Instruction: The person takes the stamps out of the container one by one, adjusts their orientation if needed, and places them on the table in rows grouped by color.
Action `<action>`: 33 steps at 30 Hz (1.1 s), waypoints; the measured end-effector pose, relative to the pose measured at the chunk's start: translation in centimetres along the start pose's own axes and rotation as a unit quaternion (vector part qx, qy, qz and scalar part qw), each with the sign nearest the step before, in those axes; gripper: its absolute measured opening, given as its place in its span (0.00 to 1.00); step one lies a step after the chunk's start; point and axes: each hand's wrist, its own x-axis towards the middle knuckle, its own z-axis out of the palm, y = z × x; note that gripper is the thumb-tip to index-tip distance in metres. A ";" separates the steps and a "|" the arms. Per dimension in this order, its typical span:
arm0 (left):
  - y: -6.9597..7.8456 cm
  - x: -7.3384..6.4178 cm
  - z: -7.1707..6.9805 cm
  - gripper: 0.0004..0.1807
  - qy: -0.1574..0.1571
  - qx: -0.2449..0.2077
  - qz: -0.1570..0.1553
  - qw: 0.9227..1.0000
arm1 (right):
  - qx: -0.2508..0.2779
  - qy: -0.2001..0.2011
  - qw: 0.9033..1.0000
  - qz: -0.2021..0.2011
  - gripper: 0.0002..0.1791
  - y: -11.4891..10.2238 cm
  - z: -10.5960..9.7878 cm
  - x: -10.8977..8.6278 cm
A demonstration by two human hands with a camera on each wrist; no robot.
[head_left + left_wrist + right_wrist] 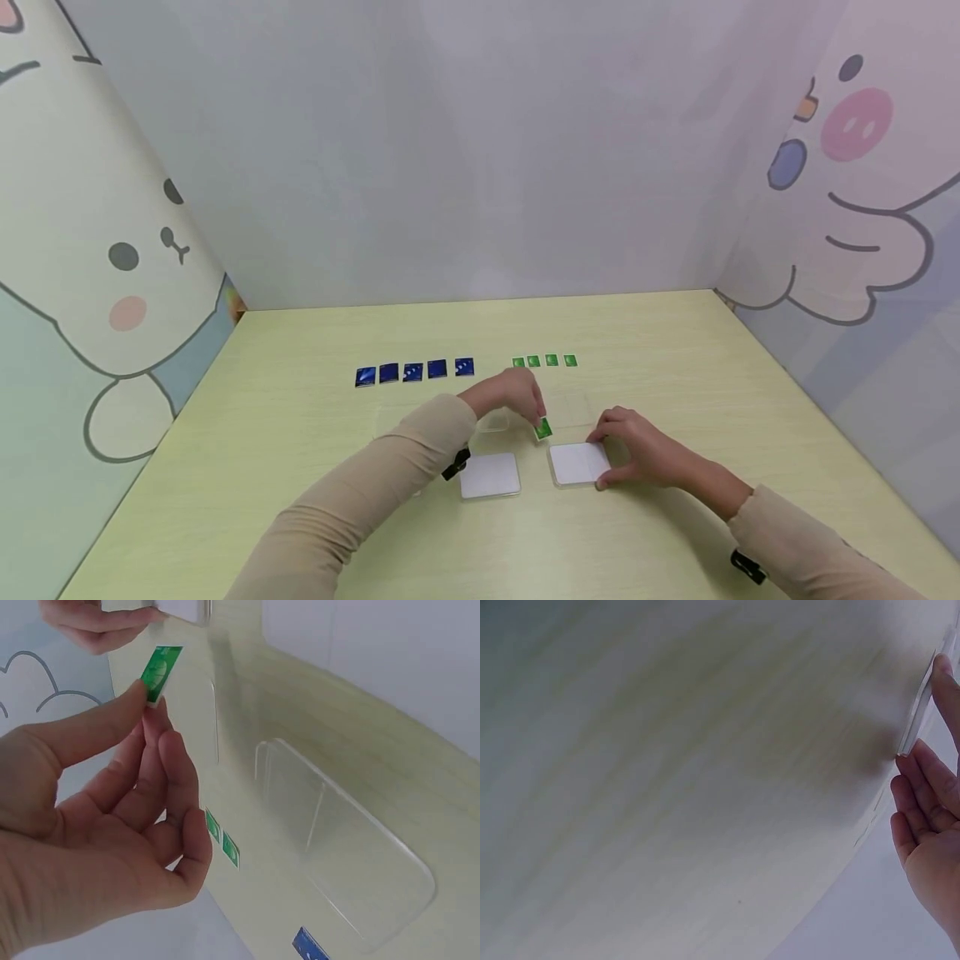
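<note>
My left hand (517,393) pinches a small green card (160,673) between thumb and fingertip, above the table. The card has a pale border and is tilted in the left wrist view. My right hand (637,446) grips a flat white-topped clear case (579,463) by its right side, thumb at the near edge and fingers at the far edge. A second white-topped case (490,476) lies to its left, below my left wrist. Clear plastic lids (349,847) lie beyond the cases and are faint in the head view.
Several small green cards (552,360) lie in a row at the back right of the table (300,450). Several blue cards (413,372) form a row to their left. Printed walls stand on both sides, and a plain pale wall (480,167) rises behind.
</note>
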 end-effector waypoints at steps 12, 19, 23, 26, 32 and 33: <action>-2.1 0.2 -1.3 0.06 -0.013 -0.042 -0.006 0.999 | -0.010 0.003 1.000 0.002 0.27 -0.1 0.1 -0.1; -2.8 0.2 -2.3 0.06 -0.011 -0.008 -0.016 1.000 | -0.012 0.002 1.000 0.004 0.28 0.1 0.2 -0.1; -3.1 -0.1 -3.1 0.06 -0.009 0.007 -0.019 1.000 | -0.009 0.003 1.000 -0.001 0.27 0.1 0.3 -0.1; -3.5 -0.2 -3.4 0.06 -0.010 0.012 -0.015 1.000 | -0.004 0.004 1.000 -0.004 0.27 0.1 0.3 -0.1; -3.9 0.0 -3.6 0.06 -0.007 0.008 -0.017 1.000 | -0.008 0.003 1.000 -0.006 0.28 0.1 0.2 0.0; -3.9 0.0 -3.7 0.06 -0.006 0.006 -0.018 1.000 | -0.010 0.003 1.000 -0.005 0.28 0.0 0.2 0.0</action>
